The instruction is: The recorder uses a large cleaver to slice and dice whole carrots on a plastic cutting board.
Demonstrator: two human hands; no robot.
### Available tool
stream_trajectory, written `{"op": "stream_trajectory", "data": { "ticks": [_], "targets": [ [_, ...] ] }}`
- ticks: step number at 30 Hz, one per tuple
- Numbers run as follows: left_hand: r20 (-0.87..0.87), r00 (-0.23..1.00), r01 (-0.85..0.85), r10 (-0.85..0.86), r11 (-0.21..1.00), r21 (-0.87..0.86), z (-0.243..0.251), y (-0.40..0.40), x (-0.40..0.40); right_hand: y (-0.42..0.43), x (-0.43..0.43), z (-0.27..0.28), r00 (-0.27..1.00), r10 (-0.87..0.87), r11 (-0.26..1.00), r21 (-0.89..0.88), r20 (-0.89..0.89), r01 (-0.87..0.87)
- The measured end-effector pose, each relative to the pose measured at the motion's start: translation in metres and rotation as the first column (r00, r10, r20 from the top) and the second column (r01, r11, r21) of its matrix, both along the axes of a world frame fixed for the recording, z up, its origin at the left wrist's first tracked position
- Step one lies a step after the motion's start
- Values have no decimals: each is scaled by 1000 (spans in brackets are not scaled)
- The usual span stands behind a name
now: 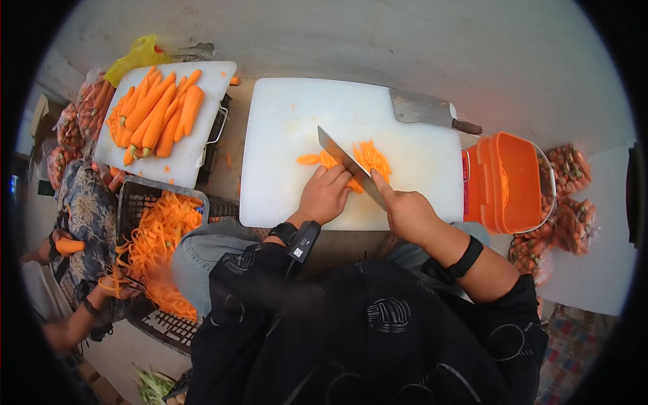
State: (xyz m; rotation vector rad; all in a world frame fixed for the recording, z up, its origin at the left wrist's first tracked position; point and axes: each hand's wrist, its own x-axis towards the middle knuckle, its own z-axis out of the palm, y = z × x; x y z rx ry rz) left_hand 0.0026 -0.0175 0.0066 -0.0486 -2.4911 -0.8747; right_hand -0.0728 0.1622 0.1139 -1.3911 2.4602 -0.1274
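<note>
My right hand [410,212] grips a cleaver [349,164], its index finger laid along the blade; the handle is hidden in the hand. On the blade's left side, my left hand [326,195] presses with bent fingers on sliced carrot [326,160]. Carrot shreds [373,158] lie in a small heap on the blade's right side. All this rests on a large white cutting board [283,121]. A second cleaver [422,109] lies flat at the board's far right corner, its dark handle past the edge.
Peeled carrots [152,111] lie on another white board [212,81] at left. Below it, a black crate [124,202] holds carrot peelings [167,228], beside a co-worker's hands [114,286] with a carrot. An orange bucket [486,182] and bagged carrots [574,223] stand at right.
</note>
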Motion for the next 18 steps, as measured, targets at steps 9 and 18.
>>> {"op": "stream_trajectory", "data": {
  "ticks": [9, 18],
  "targets": [
    [16, 1000, -10, 10, 1000, 7, 1, 1, 0, -10, 11, -6, 996, 35, 998, 47, -88, -31],
    [9, 1000, -3, 3, 1000, 4, 0, 1, -1, -6, 2, -47, 988, -156, 955, -256, 13, 154]
  ]
}}
